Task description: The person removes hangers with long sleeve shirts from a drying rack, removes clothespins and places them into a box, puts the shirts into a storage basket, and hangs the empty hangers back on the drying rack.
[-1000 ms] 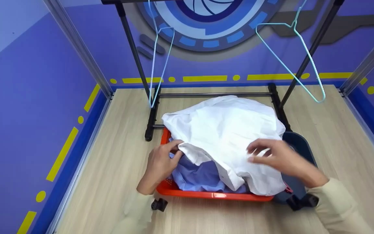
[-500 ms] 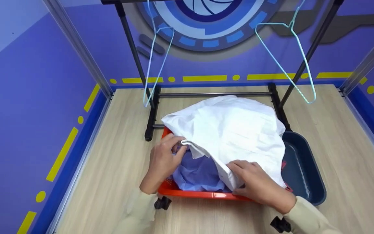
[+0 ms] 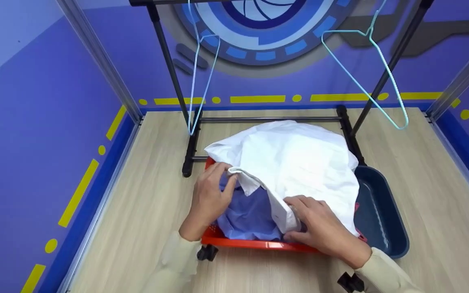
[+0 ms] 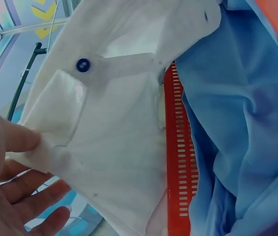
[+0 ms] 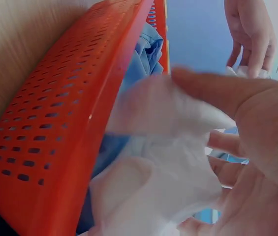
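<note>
A white shirt [image 3: 291,154] with a collar-like folded edge lies spread over the red basket [image 3: 255,244]. My left hand [image 3: 210,197] pinches its left front edge between thumb and fingers. In the left wrist view, a dark blue button [image 4: 83,65] shows on the white cloth. My right hand [image 3: 322,224] pinches the other end of that edge near the basket's front rim; in the right wrist view the thumb [image 5: 212,88] lies on the cloth, the fingers behind it. Light blue cloth [image 3: 250,215] sits in the basket under the shirt, mostly covered.
A dark blue tub [image 3: 381,211] stands against the basket's right side. Behind is a black garment rack [image 3: 269,119] with two light blue wire hangers, one at left [image 3: 196,85] and one at right [image 3: 381,61]. Purple panels [image 3: 55,122] enclose the sides and back.
My right hand has come down and left onto the shirt's front edge and taken hold of it. My left hand has lifted its edge slightly up. The hangers sway a little.
</note>
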`<state>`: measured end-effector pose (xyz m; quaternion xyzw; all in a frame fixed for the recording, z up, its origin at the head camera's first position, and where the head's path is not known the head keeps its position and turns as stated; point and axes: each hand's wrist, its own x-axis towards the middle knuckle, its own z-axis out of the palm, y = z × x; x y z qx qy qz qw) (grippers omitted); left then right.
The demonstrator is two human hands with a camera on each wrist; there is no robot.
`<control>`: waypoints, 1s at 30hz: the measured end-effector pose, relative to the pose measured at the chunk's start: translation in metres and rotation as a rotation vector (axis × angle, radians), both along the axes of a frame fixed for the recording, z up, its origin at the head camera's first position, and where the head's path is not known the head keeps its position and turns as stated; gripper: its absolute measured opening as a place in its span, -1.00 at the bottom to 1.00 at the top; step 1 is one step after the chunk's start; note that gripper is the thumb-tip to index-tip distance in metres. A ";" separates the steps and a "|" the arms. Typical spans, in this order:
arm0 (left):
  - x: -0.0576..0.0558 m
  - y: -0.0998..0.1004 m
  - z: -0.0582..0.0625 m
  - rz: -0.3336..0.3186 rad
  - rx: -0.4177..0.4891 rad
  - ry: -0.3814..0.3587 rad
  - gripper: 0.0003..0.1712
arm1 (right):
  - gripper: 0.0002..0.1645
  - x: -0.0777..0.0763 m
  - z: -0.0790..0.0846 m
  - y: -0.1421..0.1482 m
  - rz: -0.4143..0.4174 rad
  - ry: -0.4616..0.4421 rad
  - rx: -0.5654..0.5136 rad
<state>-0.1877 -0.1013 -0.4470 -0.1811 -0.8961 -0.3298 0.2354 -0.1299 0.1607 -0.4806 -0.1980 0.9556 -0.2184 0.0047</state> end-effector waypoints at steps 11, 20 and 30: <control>-0.004 0.016 0.015 0.010 0.049 0.031 -0.83 | 0.03 0.004 -0.007 -0.006 -0.073 0.145 0.002; -0.010 0.014 0.013 0.015 0.176 0.024 -0.82 | -0.35 0.001 0.000 0.012 -0.059 0.507 -0.206; -0.006 0.017 0.006 -0.079 0.238 -0.090 -0.74 | -0.86 -0.004 0.021 0.017 -0.254 0.605 -0.396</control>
